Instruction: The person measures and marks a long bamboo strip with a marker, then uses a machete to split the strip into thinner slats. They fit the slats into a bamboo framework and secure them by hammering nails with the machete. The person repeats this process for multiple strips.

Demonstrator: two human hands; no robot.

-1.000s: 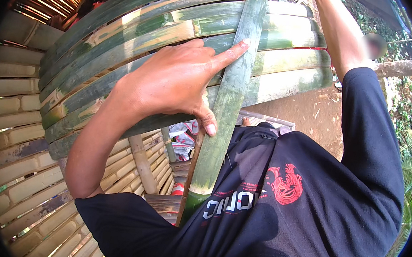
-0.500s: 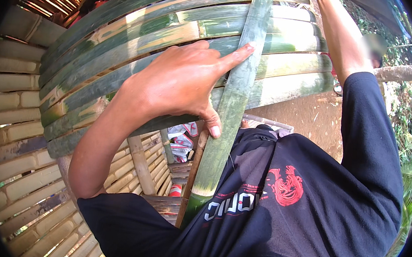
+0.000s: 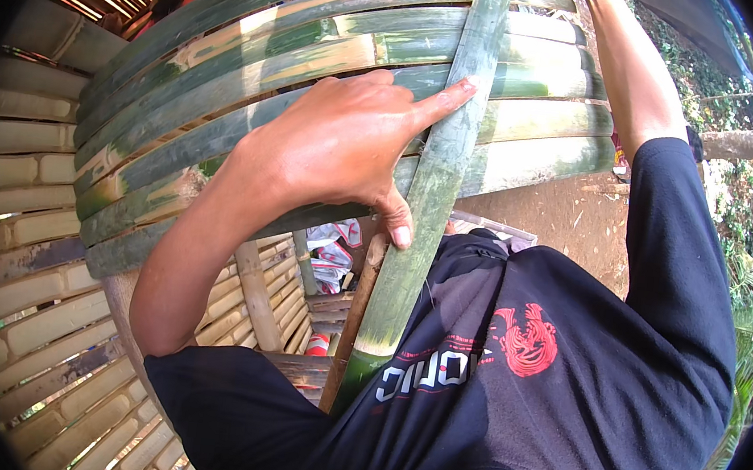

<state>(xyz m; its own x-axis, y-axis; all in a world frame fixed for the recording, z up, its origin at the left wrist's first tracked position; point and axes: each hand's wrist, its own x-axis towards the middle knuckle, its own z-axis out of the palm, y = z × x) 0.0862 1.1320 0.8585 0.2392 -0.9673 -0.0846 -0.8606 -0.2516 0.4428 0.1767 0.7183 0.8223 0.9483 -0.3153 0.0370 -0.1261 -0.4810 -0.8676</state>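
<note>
My left hand (image 3: 345, 138) lies on a long green bamboo slat (image 3: 440, 173). Its index finger is stretched out on the slat's upper face, and the thumb, spread wide from it, touches the near left edge. The other fingers are folded in. From the far edge of the picture the slat slants down to my chest, crossing a row of split green bamboo slats (image 3: 274, 74). A thin brown stick (image 3: 361, 310) runs beside its near part. My right arm (image 3: 637, 70) reaches up and away along the right. The right hand is cut off by the picture's upper edge.
Pale bamboo slat walling (image 3: 21, 204) stands at the left. Below the green slats, a white and red plastic bag (image 3: 331, 267) shows near more bamboo slats. Brown ground (image 3: 566, 216) lies beyond my shirt. A log (image 3: 743, 143) and greenery are at the right.
The view has shifted slightly. My left hand keeps its place on the slat. A person seen behind my right arm is now mostly hidden by it.
</note>
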